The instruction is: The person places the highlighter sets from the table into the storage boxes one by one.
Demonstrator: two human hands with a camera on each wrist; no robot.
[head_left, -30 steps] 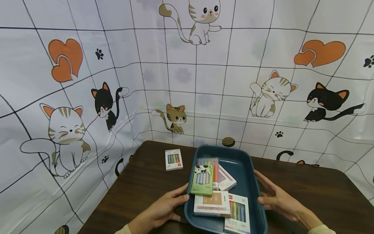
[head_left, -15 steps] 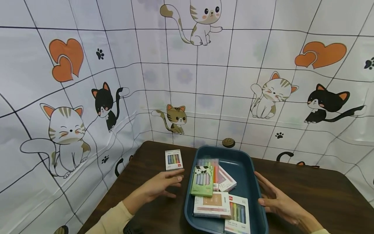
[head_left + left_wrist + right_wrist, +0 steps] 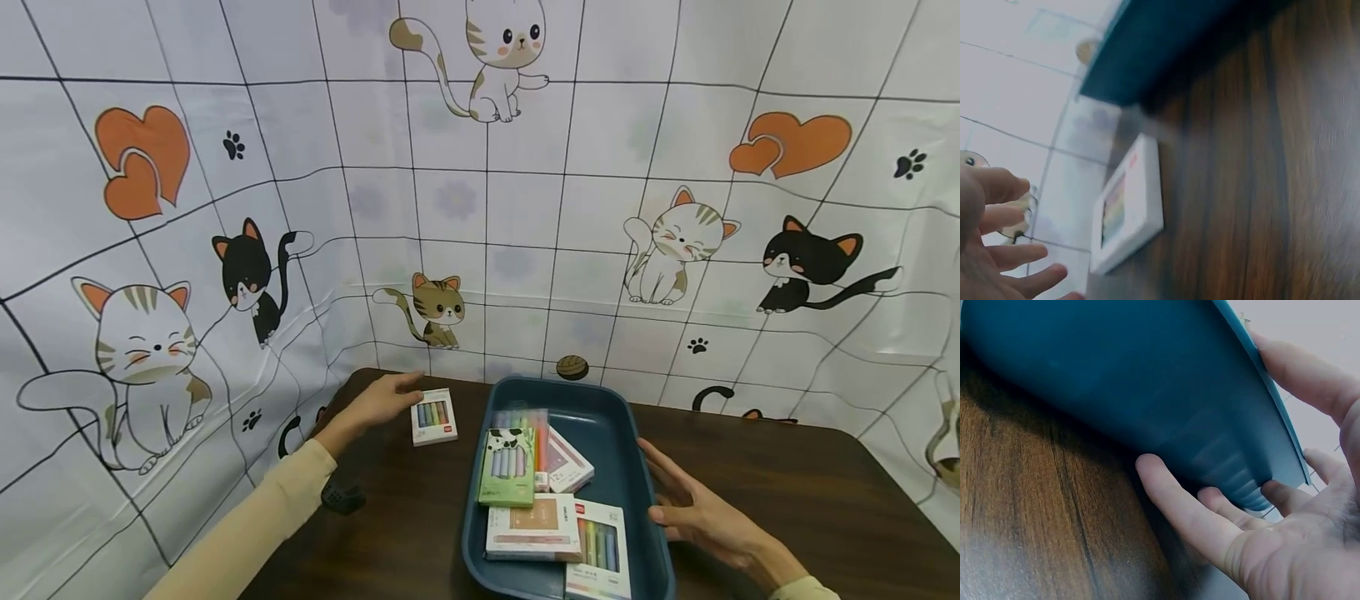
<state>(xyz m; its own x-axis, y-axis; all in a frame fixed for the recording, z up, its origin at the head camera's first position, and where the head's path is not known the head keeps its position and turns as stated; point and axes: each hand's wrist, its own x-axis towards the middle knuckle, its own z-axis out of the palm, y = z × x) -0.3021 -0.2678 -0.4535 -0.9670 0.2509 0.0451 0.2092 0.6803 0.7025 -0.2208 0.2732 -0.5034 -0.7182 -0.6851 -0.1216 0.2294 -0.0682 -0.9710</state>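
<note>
My left hand (image 3: 380, 402) is beside the small white box with a window showing coloured sticks (image 3: 433, 418), fingers loosely extended. In the left wrist view a gap separates the fingers from this box (image 3: 1127, 209). My right hand (image 3: 701, 517) touches the outer right side of the blue tray (image 3: 615, 433), with fingers spread along its wall in the right wrist view. Inside the tray lie a green box with a cow-patterned top (image 3: 507, 483), a clear pack of coloured pens (image 3: 542, 442), a pink-and-white box (image 3: 567, 462), a white box with a tan panel (image 3: 532, 542) and a windowed white box of coloured sticks (image 3: 600, 554).
The dark wooden table (image 3: 757, 450) extends on both sides of the tray. Behind and to the left hangs a white sheet (image 3: 517, 275) printed with cats and grid lines. A small black object (image 3: 343, 498) shows below the left forearm.
My left hand has left the tray's left side and moved left and away from me to the small white box. The right hand stays at the tray. The head view has shifted slightly.
</note>
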